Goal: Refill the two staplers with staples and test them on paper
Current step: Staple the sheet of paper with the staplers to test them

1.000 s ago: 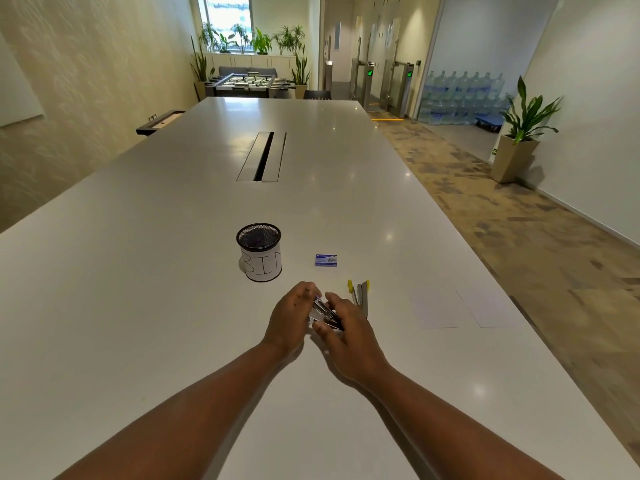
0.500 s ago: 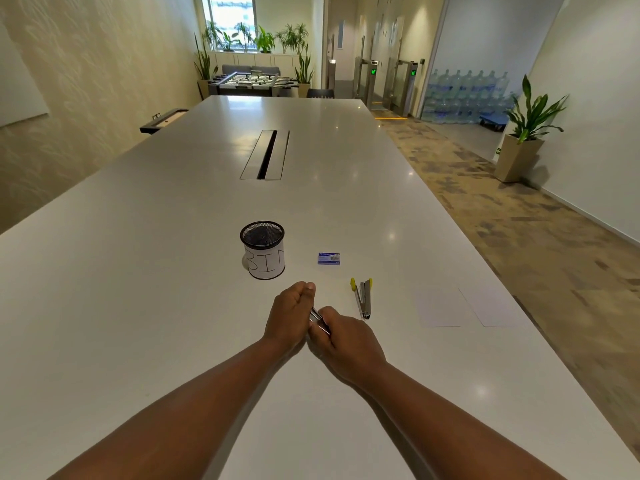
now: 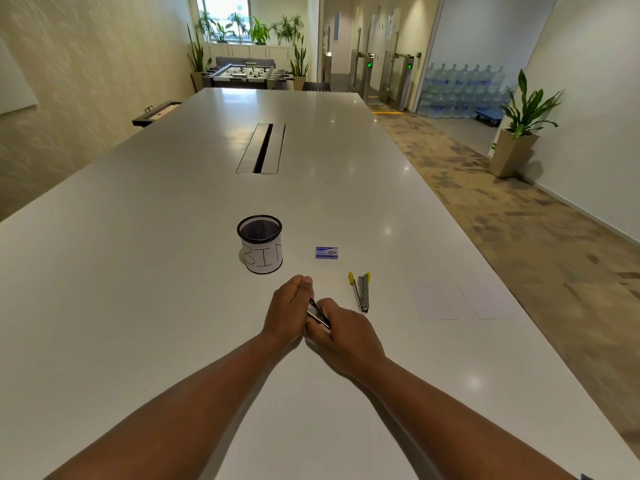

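Both hands met over the long white table, close to its near end, with a small silver metal stapler caught between them. The left hand cupped it from the left, fingers together and bent around it; the right hand gripped it from the right with curled fingers. A second stapler, silver with yellow ends, lay just right of the hands. Beyond it sat a small blue staple box, a black mesh cup labelled BIN, and two white paper sheets farther right.
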`<action>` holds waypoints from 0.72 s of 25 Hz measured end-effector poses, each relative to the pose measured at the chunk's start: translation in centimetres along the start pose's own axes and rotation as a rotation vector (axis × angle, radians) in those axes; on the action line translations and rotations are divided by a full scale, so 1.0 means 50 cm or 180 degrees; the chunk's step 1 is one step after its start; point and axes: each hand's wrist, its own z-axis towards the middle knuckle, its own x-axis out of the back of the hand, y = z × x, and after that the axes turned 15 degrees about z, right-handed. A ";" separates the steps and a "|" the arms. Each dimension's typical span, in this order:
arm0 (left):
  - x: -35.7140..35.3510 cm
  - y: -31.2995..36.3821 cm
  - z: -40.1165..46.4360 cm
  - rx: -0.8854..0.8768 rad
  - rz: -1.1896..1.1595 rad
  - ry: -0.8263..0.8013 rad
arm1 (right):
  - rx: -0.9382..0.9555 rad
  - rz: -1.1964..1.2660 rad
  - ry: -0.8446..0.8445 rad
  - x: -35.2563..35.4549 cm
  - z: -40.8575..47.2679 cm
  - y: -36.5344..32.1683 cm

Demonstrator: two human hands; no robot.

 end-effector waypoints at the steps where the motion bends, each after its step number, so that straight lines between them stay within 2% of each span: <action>1: 0.000 0.000 -0.001 0.0029 -0.0114 -0.0067 | -0.0018 -0.0020 0.0067 -0.001 -0.001 -0.002; 7: -0.002 0.001 -0.003 0.0111 -0.0621 0.0063 | -0.0402 0.0181 0.0528 0.012 -0.018 -0.015; 11: -0.030 0.024 -0.024 -0.0168 -0.0295 0.0148 | -0.0848 0.0654 0.1081 0.059 -0.042 -0.004; 15: -0.107 0.091 -0.055 -0.0677 0.0113 -0.0123 | -0.1170 0.0580 0.1528 0.159 -0.070 0.046; 18: -0.177 0.139 -0.054 -0.0770 0.0399 -0.0427 | -0.1380 0.0716 0.1826 0.239 -0.097 0.095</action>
